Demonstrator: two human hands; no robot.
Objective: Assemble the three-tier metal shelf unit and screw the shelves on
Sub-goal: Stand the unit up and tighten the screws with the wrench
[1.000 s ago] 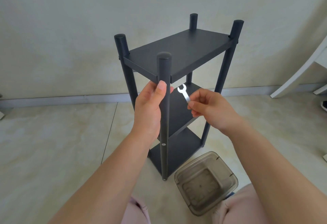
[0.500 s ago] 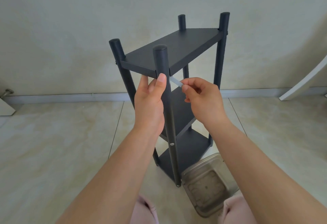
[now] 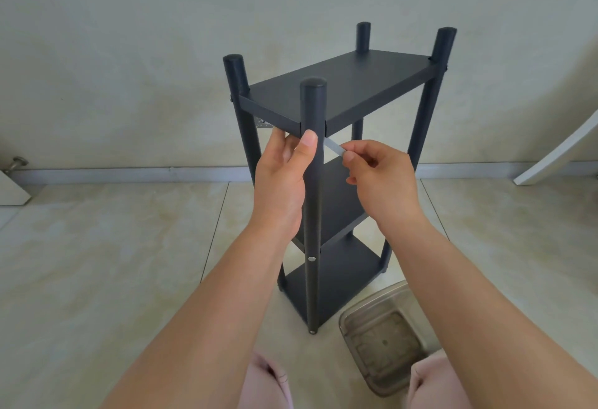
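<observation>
A dark grey three-tier metal shelf unit (image 3: 343, 85) stands upright on the floor, four round posts rising above its top shelf. My left hand (image 3: 281, 182) grips the near front post (image 3: 312, 201) just under the top shelf, thumb on the post's front. My right hand (image 3: 378, 179) pinches a small flat silver wrench (image 3: 335, 146), whose far end reaches behind the post under the top shelf's corner and is hidden there. A silver screw head (image 3: 311, 259) shows on the post at the middle shelf.
A clear smoky plastic container (image 3: 385, 340) sits on the tiled floor at the unit's right foot, by my knees. A white slanted furniture leg (image 3: 556, 153) leans in at the right. A door stop (image 3: 16, 162) sits at the left baseboard.
The wrench went from held free beside the post to tucked under the top shelf's near corner. My view shifted, so the unit sits more to the right and looks less turned.
</observation>
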